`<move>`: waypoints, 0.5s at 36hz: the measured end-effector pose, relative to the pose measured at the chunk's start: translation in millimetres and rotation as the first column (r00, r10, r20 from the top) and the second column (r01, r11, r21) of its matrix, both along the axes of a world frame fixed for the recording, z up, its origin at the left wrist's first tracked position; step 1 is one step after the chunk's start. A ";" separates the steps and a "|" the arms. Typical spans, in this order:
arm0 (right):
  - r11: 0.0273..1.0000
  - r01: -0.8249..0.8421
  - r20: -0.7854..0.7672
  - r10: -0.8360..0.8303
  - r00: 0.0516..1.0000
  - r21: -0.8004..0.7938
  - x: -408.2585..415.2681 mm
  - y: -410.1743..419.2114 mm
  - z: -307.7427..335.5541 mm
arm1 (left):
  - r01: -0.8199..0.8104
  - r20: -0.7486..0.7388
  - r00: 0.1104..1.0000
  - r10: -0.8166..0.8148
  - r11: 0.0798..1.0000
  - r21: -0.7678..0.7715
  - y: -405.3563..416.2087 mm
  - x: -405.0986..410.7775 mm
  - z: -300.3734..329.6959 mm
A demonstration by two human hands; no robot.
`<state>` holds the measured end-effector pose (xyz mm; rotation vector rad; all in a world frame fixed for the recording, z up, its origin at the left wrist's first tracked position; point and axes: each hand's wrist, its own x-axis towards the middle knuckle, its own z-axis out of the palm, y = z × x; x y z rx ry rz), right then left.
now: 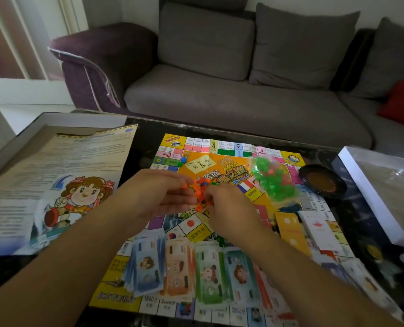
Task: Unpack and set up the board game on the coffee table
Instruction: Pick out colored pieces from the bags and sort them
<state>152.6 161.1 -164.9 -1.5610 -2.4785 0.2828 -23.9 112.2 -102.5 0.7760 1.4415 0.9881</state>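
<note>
Both bare forearms come in from the bottom corners and meet in the middle. Left hand (163, 194) sits palm-up-ish, fingers curled inward, pinching something at the tips. Right hand (229, 208) is knuckles-up just beside it, fingers bent down, fingertips nearly touching the left's.

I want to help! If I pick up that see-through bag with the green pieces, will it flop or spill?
The clear bag of green pieces would probably sag and change shape, since it looks like thin, crinkly plastic. It is likely light, as the pieces look small and plastic. Whether it is sealed cannot be seen, so support it from below over the game board.
</note>
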 end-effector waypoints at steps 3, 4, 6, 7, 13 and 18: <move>1.000 -0.014 0.023 0.014 1.000 0.000 -0.4 -0.6 1.4 | -0.005 0.016 1.000 0.006 1.000 -0.009 -2.2 1.4 0.6; 1.000 -0.016 0.022 0.016 1.000 0.002 -0.5 -1.0 1.2 | -0.008 0.023 1.000 0.008 1.000 -0.010 -3.1 1.8 0.6; 1.000 -0.011 -0.001 0.011 1.000 -0.002 0.4 -2.1 0.1 | -0.013 0.037 0.999 0.013 1.000 -0.008 -4.8 2.5 0.3; 1.000 -0.003 -0.024 0.003 1.000 -0.002 1.5 -2.5 -0.6 | -0.012 0.042 0.999 0.013 1.000 -0.006 -5.5 2.9 0.2; 0.988 0.053 -0.523 -0.122 0.844 -0.144 12.4 -11.5 30.9 | 0.043 0.061 0.997 -0.044 0.999 0.024 -8.5 8.0 0.7; 0.978 -0.029 -0.767 -0.144 0.625 -0.208 25.0 -32.3 64.4 | 0.067 0.183 0.980 -0.082 0.994 0.088 -16.1 22.6 7.4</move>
